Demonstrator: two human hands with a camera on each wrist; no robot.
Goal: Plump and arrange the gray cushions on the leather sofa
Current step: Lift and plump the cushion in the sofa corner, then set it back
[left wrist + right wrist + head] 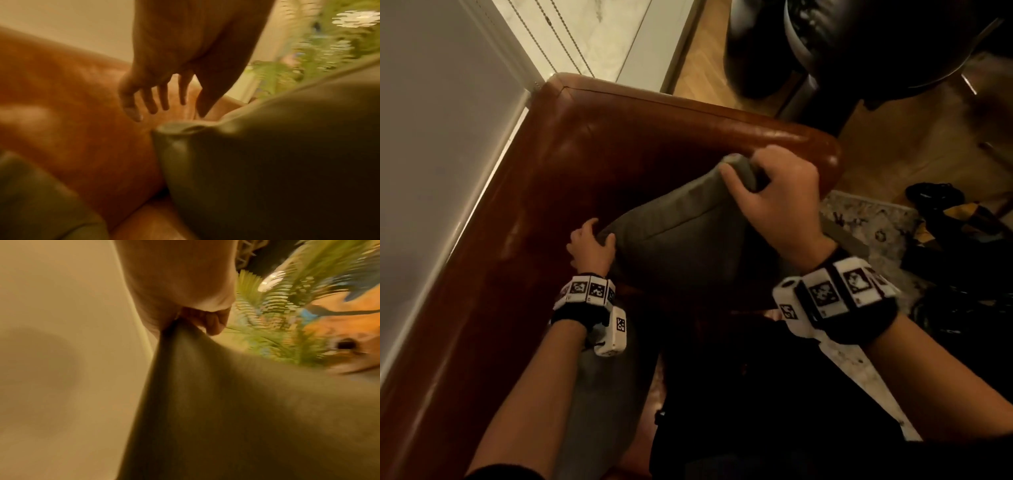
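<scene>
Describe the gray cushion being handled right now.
The gray cushion looks like matte woven fabric with a seam along its edge. It stands tilted in the corner of the brown leather sofa. The right hand grips its top corner, bunching the fabric; the left hand holds the lower-left corner.

Dim warm indoor light, glare on the sofa [640,144] leather, wrist views heavily motion-blurred, wide-angle edge distortion

Pale wall [431,137], wood floor [914,161], patterned rug [866,219].
</scene>
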